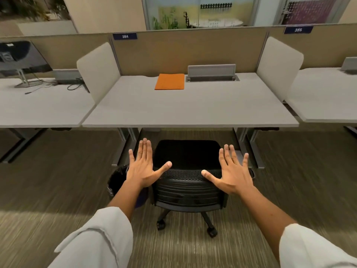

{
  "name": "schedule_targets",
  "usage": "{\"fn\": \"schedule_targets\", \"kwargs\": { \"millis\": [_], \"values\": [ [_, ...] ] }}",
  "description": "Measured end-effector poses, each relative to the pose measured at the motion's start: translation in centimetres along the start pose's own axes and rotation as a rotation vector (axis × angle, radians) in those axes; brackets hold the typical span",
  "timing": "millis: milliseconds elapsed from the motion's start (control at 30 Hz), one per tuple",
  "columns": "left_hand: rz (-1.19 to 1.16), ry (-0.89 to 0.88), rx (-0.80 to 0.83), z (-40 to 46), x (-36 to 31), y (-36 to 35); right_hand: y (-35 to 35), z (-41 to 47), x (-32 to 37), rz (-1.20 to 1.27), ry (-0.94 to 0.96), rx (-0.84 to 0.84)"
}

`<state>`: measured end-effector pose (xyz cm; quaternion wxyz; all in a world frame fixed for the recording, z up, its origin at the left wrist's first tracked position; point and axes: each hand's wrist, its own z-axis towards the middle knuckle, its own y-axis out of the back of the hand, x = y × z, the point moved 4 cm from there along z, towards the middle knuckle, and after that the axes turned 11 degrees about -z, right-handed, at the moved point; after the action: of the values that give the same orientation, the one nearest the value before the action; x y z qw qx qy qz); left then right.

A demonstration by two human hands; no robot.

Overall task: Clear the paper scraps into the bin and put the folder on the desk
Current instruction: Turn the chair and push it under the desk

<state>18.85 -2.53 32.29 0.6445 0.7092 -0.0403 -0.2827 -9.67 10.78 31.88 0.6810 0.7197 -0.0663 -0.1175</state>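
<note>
An orange folder (169,81) lies flat at the back middle of the grey desk (189,109), just left of the cable tray. A black bin (118,180) with a dark liner stands on the carpet under the desk's left front corner, partly hidden by my left forearm. My left hand (142,167) is held out flat with fingers spread, above the bin and the chair's left side. My right hand (232,173) is likewise spread and empty over the chair's right side. I see no paper scraps on the desk or floor.
A black office chair (186,182) on castors stands between me and the desk, its back towards me. White side dividers (98,72) flank the desk, a grey cable tray (212,74) sits at its back. The left neighbour desk holds a monitor (21,59) and cables.
</note>
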Motion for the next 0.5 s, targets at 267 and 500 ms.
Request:
{"fn": "schedule_targets", "kwargs": {
  "millis": [267,500],
  "values": [
    [0.013,0.037,0.054,7.0,-0.1,-0.1,0.1,6.9,-1.1,-0.043,0.001,-0.005],
    [-0.003,0.079,0.057,12.7,-0.2,-0.7,0.5,13.1,-2.7,-0.072,0.034,-0.052]
  ]
}}
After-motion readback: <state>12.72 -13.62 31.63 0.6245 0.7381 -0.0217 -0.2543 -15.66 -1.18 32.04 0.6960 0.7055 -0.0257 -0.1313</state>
